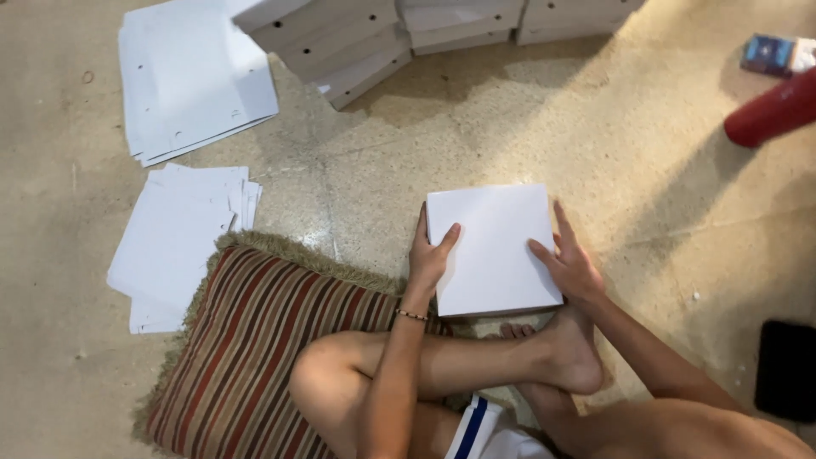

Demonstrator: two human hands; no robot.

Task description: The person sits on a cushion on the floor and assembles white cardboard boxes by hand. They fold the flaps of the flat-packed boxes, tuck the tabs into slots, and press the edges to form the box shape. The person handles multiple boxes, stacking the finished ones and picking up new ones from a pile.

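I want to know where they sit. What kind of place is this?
Probably a home floor used for box-making: speckled stone floor, a striped cushion, stacks of white boxes and flat white sheets.

One white square box (493, 248), flat and shallow, closed, top face plain and unmarked. It lies flat on the speckled beige floor (595, 153), turned slightly off square to the view. Its near edge sits just beyond the person's crossed feet. Left and right sides are each in contact with a hand.
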